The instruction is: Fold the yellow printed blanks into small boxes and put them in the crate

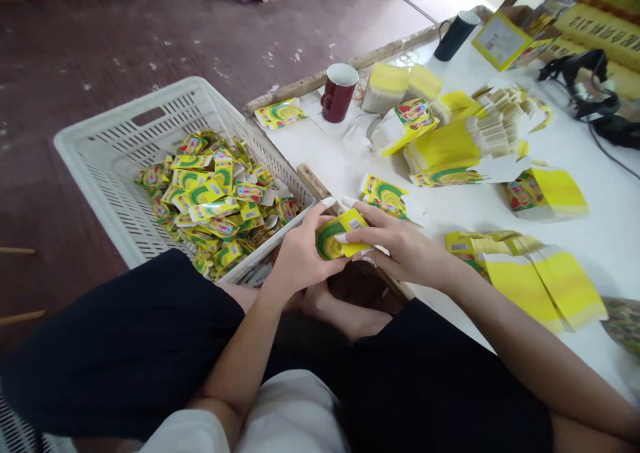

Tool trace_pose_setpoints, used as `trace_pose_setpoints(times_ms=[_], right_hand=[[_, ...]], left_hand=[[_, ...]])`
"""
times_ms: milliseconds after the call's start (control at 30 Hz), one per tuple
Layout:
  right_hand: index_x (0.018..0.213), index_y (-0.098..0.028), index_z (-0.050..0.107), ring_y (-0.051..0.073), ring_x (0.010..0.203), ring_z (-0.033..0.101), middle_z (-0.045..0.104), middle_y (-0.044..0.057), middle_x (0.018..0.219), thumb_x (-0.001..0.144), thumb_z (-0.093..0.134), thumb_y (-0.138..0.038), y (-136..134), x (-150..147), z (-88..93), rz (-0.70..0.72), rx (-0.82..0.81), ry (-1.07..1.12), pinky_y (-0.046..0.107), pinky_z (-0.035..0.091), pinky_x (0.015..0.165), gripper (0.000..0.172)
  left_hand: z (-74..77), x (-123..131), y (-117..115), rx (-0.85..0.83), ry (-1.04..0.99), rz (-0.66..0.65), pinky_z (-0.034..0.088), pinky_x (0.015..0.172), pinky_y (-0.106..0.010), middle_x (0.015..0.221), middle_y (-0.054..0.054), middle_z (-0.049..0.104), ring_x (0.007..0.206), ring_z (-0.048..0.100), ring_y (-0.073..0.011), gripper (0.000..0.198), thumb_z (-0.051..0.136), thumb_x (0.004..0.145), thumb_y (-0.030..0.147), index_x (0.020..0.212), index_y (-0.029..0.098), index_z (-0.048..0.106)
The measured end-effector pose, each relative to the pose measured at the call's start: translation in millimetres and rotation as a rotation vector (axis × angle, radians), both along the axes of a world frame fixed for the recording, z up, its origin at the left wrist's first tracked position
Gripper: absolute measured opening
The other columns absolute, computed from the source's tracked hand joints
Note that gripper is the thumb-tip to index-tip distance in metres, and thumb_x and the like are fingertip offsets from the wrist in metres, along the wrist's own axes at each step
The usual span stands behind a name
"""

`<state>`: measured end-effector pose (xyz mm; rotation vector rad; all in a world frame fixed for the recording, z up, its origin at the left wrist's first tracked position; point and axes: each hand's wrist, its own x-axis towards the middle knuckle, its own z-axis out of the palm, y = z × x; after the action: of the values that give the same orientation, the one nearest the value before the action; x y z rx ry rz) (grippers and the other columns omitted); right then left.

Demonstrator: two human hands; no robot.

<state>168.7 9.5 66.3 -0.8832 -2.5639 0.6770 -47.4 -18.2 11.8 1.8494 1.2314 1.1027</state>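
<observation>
A small yellow and green printed box [330, 239] is held between both hands over the table's near edge. My left hand [301, 251] wraps round its left side, thumb at the top and fingers beneath. From the right, my right hand [400, 243] grips the barcode end, fingertips on its face. Just beyond the hands a flat printed carton [385, 196] lies on the white table. To the left, a white plastic basket [107, 129] holds a heap of similar small boxes [215, 193].
A maroon mug [340, 93] and a dark mug [456, 36] stand along the far edge. Stacks of yellow cartons [443, 147] spread over the table, more folded cartons [540, 279] at right. Black cables [580, 79], an open yellow box [503, 43] and yellow sacks [600, 29] sit at the back right.
</observation>
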Motion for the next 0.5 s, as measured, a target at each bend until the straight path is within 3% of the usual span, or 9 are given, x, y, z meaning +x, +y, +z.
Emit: trace_pose_setpoints(times_ms=[133,267,333,400,500], right_hand=[[0.102,-0.022,0.067,0.029,0.122,0.063,0.06,0.013,0.134,0.085,0.065,-0.014,-5.3,-4.3,4.0,-0.055,-0.069,0.098,0.043,0.056,0.097,0.019],[0.123,-0.023,0.057,0.031,0.128,0.058,0.06,0.014,0.133,0.087,0.065,-0.022,-3.7,-6.3,-6.9,-0.119,-0.158,0.169,0.048,0.052,0.103,0.038],[0.14,-0.025,0.044,0.029,0.12,0.063,0.056,0.014,0.139,0.086,0.07,-0.036,7.7,4.9,-18.6,-0.21,-0.23,0.225,0.047,0.054,0.1,0.061],[0.144,-0.025,0.04,0.028,0.109,0.066,0.055,0.015,0.139,0.083,0.073,-0.051,24.0,25.7,-35.8,-0.408,-0.233,0.22,0.048,0.055,0.095,0.074],[0.118,-0.017,0.061,0.033,0.1,0.064,0.063,0.018,0.117,0.083,0.071,-0.054,45.2,62.0,-67.8,-0.812,-0.025,-0.056,0.057,0.05,0.096,0.052]], left_hand=[[1.5,4.6,-4.4,0.007,0.037,-0.007,0.057,0.093,-0.039,0.121,-0.01,0.073,0.109,0.072,-0.0278,0.088,0.081,0.07,0.029,0.147,0.02,0.038],[0.3,12.2,-5.7,-0.098,-0.078,0.029,0.056,0.094,-0.04,0.115,-0.01,0.073,0.106,0.072,-0.0284,0.087,0.085,0.068,0.035,0.144,0.02,0.044],[-2.7,14.5,-1.7,-0.181,-0.329,0.11,0.057,0.091,-0.037,0.116,-0.01,0.072,0.104,0.072,-0.0263,0.092,0.088,0.066,0.041,0.144,0.022,0.043],[-7.3,14.2,6.0,-0.232,-0.682,0.261,0.057,0.091,-0.035,0.12,-0.009,0.07,0.107,0.071,-0.0243,0.086,0.084,0.069,0.056,0.14,0.026,0.046],[-14.8,11.1,18.9,-0.37,-1.122,0.484,0.057,0.096,-0.034,0.119,-0.01,0.068,0.117,0.067,-0.0227,0.066,0.059,0.08,0.079,0.119,0.025,0.058]])
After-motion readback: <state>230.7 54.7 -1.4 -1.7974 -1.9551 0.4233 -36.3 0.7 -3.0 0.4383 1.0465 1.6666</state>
